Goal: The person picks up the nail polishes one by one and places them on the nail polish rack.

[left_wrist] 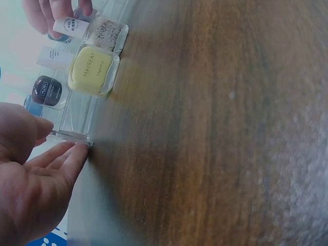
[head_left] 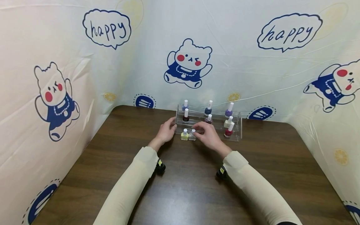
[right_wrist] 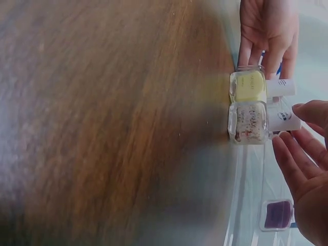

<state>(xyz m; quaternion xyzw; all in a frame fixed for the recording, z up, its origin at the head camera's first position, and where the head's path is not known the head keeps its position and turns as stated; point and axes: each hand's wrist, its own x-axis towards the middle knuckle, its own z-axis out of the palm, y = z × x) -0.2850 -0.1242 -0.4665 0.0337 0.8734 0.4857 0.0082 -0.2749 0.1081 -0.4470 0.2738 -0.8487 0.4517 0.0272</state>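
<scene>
A clear stepped display rack stands at the back of the table, with nail polish bottles on its tiers. My left hand grips the rack's left end panel, thumb on one side and fingers on the other in the left wrist view. My right hand pinches the white cap of a clear nail polish bottle with dark speckles. That bottle stands upright at the rack's front, left of its middle. Close against its left side is a yellow nail polish bottle, also white-capped.
Higher on the rack are a dark red bottle, a dark blue bottle and a purple bottle. A red bottle sits at the front right. Printed cloth hangs behind the brown wooden table.
</scene>
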